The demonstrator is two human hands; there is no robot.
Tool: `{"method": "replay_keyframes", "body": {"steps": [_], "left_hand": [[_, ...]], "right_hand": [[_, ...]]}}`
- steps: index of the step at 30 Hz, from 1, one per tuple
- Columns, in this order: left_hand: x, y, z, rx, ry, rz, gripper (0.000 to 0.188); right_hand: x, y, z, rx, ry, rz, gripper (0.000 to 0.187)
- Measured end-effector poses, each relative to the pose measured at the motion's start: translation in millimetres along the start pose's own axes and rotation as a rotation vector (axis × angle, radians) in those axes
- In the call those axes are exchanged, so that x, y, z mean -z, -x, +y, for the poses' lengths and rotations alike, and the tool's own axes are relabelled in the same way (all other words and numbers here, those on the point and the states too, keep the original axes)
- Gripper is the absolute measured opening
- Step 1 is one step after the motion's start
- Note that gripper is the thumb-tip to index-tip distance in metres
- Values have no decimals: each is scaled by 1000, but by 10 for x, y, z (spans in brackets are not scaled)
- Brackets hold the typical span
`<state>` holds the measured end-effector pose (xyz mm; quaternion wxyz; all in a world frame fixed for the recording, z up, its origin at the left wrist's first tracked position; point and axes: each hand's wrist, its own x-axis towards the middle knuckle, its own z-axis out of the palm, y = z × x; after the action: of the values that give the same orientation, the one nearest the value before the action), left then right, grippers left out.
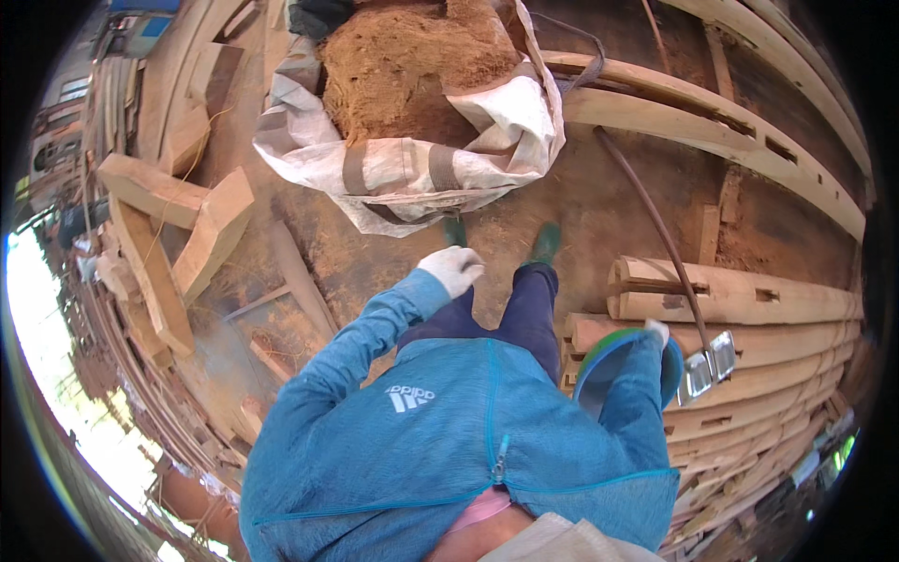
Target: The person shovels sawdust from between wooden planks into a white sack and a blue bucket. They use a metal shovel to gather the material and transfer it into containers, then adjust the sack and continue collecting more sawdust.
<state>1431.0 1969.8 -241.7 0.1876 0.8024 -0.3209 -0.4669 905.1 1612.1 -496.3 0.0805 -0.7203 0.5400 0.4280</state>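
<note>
A: Where's the basin (599, 350)?

B: By the worker's right hip, round and blue with a green edge. The gloved right hand (658, 330) is at its far rim; I can't tell how tightly the fingers hold. The sleeve hides much of the inside.

A: And the left hand (454, 270)?

B: Well apart from the right, loosely curled, nothing visible in it.

A: How far along does it look?

B: The sack (393, 169) ahead of the boots (543, 244) bulges with sawdust (412, 70), so I'd judge much is already gathered. Its mouth isn't tied, and loose dust remains on the floor (590, 215).

A: What's it all made of?

B: The sack is crinkled white woven plastic with dark stripes; the sawdust is orange-brown and crumbly. Beyond, long pale beams (740, 295) with cut slots lie right, angled wooden blocks (220, 229) left.
</note>
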Motion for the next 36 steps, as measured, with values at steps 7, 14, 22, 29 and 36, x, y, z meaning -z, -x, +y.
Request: {"method": "replay_keyframes", "body": {"steps": [7, 14, 22, 29, 36], "left_hand": [[399, 271, -978, 211, 93, 165, 31], [401, 148, -1277, 363, 295, 221, 32], [-62, -304, -912, 565, 537, 245, 28], [174, -1187, -486, 269, 431, 464, 31], [895, -2453, -634, 202, 278, 625, 92]], "right_hand": [[1116, -326, -2081, 228, -492, 153, 62], [2594, -828, -4459, 333, -803, 28, 84], [3008, -2024, -5531, 265, -838, -166, 102], [3236, -1852, -5464, 355, -1605, -522, 64], [3914, -379, -5168, 548, -1602, 109, 36]]}}
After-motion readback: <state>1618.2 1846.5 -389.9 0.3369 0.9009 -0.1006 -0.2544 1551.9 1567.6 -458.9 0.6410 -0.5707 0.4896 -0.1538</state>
